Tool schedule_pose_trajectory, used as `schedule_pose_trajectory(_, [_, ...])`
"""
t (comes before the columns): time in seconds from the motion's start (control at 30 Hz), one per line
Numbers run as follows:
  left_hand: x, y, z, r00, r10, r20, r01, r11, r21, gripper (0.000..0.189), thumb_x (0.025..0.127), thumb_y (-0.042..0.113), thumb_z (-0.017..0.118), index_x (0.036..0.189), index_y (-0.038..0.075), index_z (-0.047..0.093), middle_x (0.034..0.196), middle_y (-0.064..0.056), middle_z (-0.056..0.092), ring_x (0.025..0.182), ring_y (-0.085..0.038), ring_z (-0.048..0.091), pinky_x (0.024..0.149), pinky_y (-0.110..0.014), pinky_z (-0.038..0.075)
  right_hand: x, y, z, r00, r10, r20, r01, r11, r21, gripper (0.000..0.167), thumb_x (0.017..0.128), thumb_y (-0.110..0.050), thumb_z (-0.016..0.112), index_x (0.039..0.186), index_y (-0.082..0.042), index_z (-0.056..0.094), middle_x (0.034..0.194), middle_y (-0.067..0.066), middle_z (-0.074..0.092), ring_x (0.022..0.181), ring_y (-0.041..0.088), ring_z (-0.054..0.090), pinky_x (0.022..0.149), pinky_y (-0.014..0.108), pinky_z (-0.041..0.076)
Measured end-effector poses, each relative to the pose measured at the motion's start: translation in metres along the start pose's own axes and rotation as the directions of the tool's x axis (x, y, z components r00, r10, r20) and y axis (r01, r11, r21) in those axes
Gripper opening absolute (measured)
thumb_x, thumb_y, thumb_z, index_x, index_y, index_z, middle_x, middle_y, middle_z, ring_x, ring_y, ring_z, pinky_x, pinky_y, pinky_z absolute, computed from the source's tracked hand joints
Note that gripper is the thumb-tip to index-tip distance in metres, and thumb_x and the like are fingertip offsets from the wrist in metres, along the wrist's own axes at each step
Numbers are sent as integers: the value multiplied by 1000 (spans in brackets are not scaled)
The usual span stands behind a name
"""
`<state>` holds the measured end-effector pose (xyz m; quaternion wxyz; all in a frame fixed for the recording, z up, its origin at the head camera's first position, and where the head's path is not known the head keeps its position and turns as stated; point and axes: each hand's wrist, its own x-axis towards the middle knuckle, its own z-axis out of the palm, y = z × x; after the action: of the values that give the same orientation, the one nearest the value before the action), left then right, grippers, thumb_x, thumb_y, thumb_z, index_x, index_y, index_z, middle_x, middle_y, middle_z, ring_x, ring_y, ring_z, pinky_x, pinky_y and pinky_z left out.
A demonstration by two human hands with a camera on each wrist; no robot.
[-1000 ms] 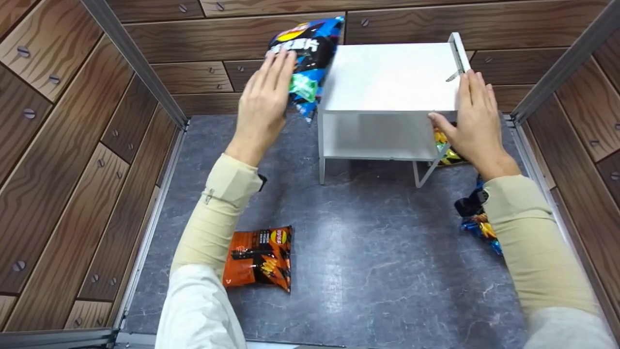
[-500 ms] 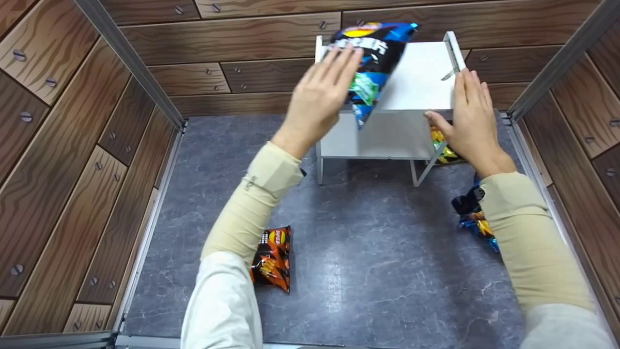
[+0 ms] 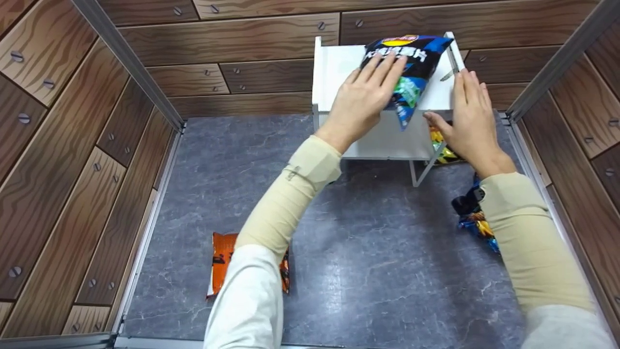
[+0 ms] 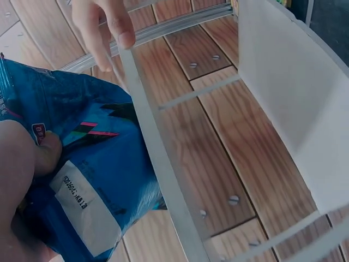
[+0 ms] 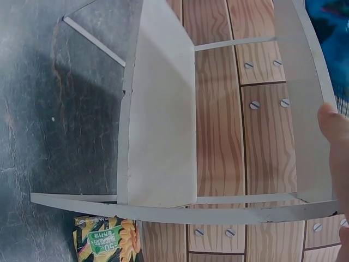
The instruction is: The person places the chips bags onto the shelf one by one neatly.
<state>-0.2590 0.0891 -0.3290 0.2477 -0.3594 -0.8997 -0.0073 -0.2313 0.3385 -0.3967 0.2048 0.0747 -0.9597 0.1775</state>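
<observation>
The left hand (image 3: pixel 363 99), pinching the blue chip bag (image 3: pixel 422 68) between thumb and fingers, had carried it from the white table's (image 3: pixel 339 65) left edge to above its top's right half. The right hand (image 3: pixel 472 116) stayed straight-fingered at the right edge; releasing the bag seemingly remained undone.

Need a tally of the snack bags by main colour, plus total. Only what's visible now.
Blue: 2 (held blue bag, gripped by the left hand; partly hidden blue bag by the right arm)
Orange: 1 (orange bag, partly hidden)
Yellow-and-black: 1 (yellow-and-black bag near the white stand)
Total: 4
</observation>
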Motion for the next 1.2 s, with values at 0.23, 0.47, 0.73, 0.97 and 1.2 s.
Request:
schedule_pose_trajectory(0.23, [18,18,12,1000,-19,1,19,999,-48,57,104,10,43,157,20,27,159,-6,37,144,-23,41,109,-40,47,0,0,0,1000,12,0,-12,1000,15,88,92,-23,69,156,6,16,163,26,18,153,38,12,127,48,7])
schedule_pose_trajectory(0.47, [30,30,24,995,-72,73,77,995,-65,60,104,22,47,159,24,23,162,-3,31,149,-23,34,113,-47,41,-2,-2,4,995,-16,-99,29,991,134,88,91,-28,71,154,7,21,161,27,22,153,38,16,126,49,11])
schedule_pose_trajectory(0.73, [49,48,30,956,-163,246,185,980,-69,82,99,35,54,161,27,1,169,0,5,156,-24,8,125,-51,17,0,-2,0,991,96,-90,-64,947,314,107,85,-25,78,159,-4,4,163,17,24,149,34,28,124,47,21])
schedule_pose_trajectory(0.97, [58,61,37,942,-176,285,186,982,-8,89,95,48,52,161,26,-4,169,-3,-5,156,-27,-2,126,-54,4,0,5,-8,984,173,-50,-141,913,383,105,83,-25,79,160,-9,10,160,8,34,146,26,36,123,32,24])
schedule_pose_trajectory(1.2, [64,71,40,938,-189,289,179,982,62,100,90,62,50,160,22,-10,168,-6,-10,156,-29,-6,125,-55,2,1,10,-17,989,144,-23,-126,921,369,89,85,-16,74,158,-9,23,156,12,41,137,30,48,117,40,36])
